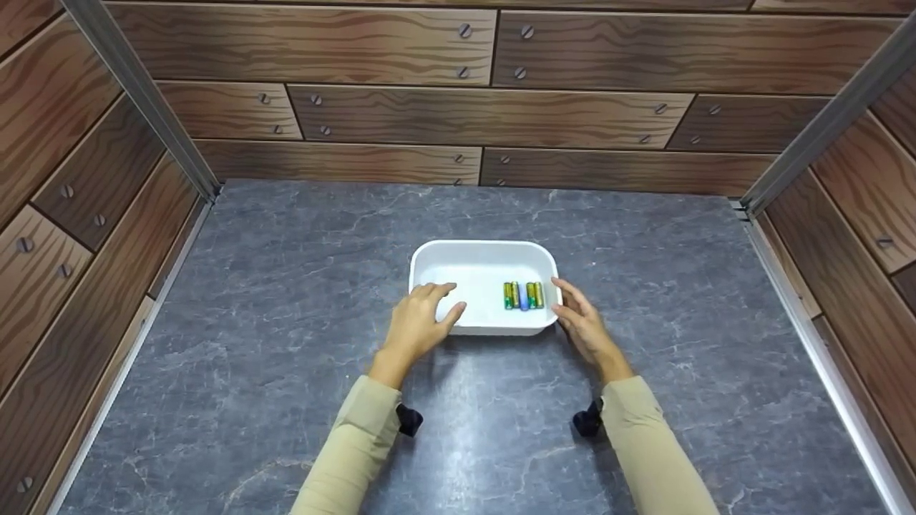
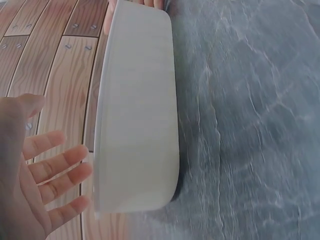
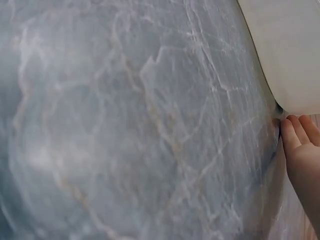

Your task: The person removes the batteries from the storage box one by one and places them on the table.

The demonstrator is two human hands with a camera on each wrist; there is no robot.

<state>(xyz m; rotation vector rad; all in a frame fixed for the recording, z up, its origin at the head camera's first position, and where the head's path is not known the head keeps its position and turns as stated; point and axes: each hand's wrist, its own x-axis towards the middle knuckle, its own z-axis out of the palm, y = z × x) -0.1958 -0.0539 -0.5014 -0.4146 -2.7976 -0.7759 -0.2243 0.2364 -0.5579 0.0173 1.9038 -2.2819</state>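
A white plastic tub [image 1: 469, 331] stands on the grey marbled surface. Several small batteries lie side by side in its right half: green-and-gold batteries [image 1: 512, 295] with a blue battery [image 1: 524, 297] in the middle. My left hand [image 1: 417, 322] is over the tub's left end, its fingers and thumb spread and holding nothing. In the left wrist view, those fingers [image 2: 60, 170] are apart from the tub's wall [image 2: 137, 110]. At the right end, my right hand [image 1: 583, 325] holds the tub by its rim and end wall; its fingertips [image 3: 295, 122] touch the tub's lower corner in the right wrist view.
Grey marble-patterned surface [image 1: 286, 286] surrounds the tub. Wood-patterned panels [image 1: 401, 114] rise at the back and both sides, with metal strips [image 1: 809, 322] along the side edges. A dark wrist mount [image 1: 409, 420] shows at the left sleeve, another dark mount [image 1: 588, 420] at the right.
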